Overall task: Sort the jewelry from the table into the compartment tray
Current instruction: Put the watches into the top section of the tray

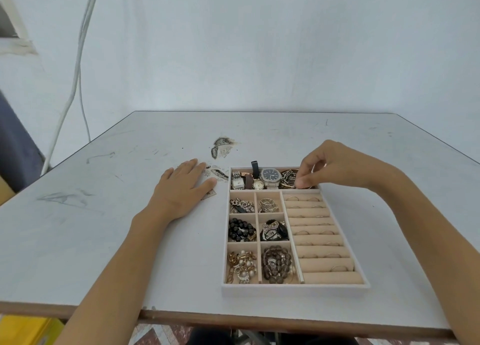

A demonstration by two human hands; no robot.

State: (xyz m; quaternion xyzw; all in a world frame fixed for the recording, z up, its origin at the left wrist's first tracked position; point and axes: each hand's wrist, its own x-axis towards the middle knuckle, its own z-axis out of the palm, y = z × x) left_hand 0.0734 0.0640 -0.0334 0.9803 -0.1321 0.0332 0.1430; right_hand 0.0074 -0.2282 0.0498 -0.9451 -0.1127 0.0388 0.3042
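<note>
Scuffed white table point(78, 240), compartment tray point(296, 288) resting right of centre

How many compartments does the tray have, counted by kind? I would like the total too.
Small square compartments: 6
Long watch compartment: 1
Ring-roll section: 1
Total: 8

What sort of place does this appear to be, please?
Probably a makeshift indoor work corner rather than a shop: a scuffed white table with a chipped patch, loose cables hanging down a bare white wall, and a filled jewelry tray.
</note>
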